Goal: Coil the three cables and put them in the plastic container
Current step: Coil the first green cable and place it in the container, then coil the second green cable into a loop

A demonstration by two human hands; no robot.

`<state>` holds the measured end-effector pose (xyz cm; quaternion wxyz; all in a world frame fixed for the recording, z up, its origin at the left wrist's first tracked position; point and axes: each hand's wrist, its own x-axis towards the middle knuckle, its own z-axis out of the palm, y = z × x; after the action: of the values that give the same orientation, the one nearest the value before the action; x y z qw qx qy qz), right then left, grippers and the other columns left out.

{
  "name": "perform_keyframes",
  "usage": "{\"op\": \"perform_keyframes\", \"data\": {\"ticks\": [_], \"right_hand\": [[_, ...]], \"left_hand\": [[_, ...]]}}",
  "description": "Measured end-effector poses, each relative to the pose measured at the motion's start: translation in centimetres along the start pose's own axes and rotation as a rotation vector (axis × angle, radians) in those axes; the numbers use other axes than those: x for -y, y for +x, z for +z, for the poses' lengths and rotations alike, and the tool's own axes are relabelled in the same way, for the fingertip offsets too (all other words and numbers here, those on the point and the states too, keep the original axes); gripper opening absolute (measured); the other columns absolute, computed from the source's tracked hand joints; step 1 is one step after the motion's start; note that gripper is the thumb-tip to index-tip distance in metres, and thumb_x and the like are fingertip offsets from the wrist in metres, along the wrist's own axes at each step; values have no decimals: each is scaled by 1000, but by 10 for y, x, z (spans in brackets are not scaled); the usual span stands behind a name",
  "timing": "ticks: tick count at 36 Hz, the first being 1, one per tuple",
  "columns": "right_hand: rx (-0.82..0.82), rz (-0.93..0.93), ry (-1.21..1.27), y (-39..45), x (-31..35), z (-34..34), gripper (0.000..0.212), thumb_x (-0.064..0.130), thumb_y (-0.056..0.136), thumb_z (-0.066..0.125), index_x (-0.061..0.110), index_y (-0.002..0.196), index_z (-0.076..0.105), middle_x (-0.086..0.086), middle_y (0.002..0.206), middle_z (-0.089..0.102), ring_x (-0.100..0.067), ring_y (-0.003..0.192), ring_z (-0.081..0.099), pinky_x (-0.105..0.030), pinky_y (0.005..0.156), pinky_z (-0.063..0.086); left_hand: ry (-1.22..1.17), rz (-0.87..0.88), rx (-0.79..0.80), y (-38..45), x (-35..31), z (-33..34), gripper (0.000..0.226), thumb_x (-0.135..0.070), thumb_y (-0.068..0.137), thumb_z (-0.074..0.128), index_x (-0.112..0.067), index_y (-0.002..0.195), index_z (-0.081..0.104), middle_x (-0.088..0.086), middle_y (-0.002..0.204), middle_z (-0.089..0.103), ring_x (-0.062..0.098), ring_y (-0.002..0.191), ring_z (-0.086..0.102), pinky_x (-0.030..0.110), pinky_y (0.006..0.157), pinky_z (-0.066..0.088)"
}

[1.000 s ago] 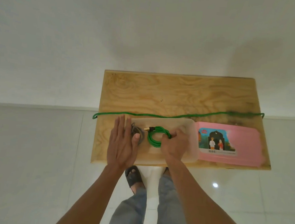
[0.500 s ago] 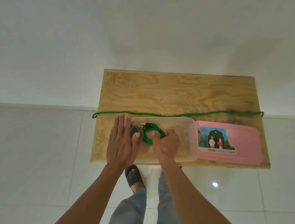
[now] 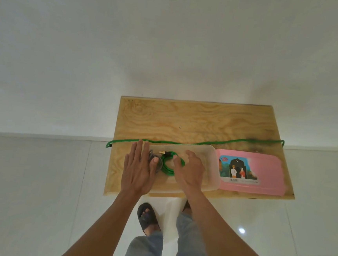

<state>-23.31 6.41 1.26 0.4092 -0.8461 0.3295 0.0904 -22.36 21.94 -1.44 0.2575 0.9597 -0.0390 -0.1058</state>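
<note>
**Two coils in the tub, one cable still stretched out**

Head view, only one on offer. Wooden worktop (image 3: 195, 122) seen from above, against a white wall. Clear plastic container (image 3: 204, 157) at the near edge, holding a green coiled cable (image 3: 165, 167) and, at its 9 o'clock, a grey coiled cable (image 3: 157, 164) largely hidden under the left thumb. Left hand (image 3: 138, 166) laid flat, fingers straight and together, over the container's left end, thumb tip resting on the grey coil. Right hand (image 3: 191, 170) relaxed and spread, holding nothing, hovering at 3 o'clock of the green coil; contact between thumb and coil hard to make out. Plug ends at 12 o'clock of the green coil, small and blurred. Long green cable (image 3: 203, 143) uncoiled across the worktop just beyond the container, both ends drooping over the side edges. Pink lid (image 3: 266, 173) flat at 3 o'clock, touching the container. Container's near wall partly covered by both wrists.
</note>
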Motion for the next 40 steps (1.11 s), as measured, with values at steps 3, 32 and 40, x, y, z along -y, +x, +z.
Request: {"op": "perform_keyframes", "data": {"ticks": [3,32,40], "right_hand": [[13,-14,45,-4,7,-10,55,42,92,62,18,140,51,-6,140,54,-25,129,50,-36,103,42],[283,-176,-547,186,-46,-128,29,2,88,61,21,108,71,-3,117,64,-22,101,63,-34,87,55],[305,-155,-704,208,-50,-127,33,-4,87,56,23,100,69,-1,110,60,-24,96,64,-35,79,53]], "left_hand": [[1,9,-15,3,-4,-12,73,-59,98,9,-19,158,15,3,167,8,20,154,2,48,123,14],[407,-136,446,157,-78,-3,24,-11,89,66,-26,107,69,1,117,64,22,112,59,41,94,50],[637,-182,577,174,-72,12,27,-23,87,68,-19,113,63,5,115,65,26,113,60,41,90,48]]}}
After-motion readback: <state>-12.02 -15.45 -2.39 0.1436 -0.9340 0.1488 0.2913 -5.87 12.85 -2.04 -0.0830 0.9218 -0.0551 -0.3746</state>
